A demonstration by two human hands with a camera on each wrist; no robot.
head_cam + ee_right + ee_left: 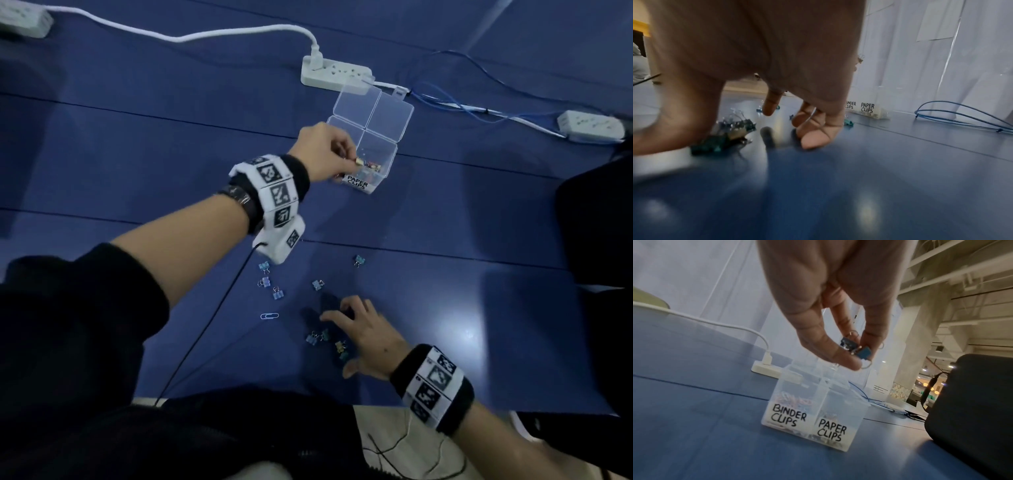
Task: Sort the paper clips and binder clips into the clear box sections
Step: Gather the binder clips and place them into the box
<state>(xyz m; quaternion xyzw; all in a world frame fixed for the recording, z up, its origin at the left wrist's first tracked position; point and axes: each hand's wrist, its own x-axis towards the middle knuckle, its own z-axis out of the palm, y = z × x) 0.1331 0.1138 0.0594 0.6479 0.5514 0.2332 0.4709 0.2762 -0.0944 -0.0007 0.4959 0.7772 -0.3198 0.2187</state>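
Above the clear box (838, 402), left hand (828, 305) pinches 2 binder clips (856, 348); right hand (363, 337) spread. Best: center over one section, drop low.

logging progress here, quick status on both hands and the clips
Left hand pinches binder clips above the clear box. Right hand open, fingertips on the table, holds nothing. Loose clips remain. Nothing in the way.

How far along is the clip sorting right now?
Partly done: the clear box already holds clips in both labelled sections. In hand: the left hand pinches binder clips above the box. Left: several binder clips and one paper clip on the table, near the right hand.
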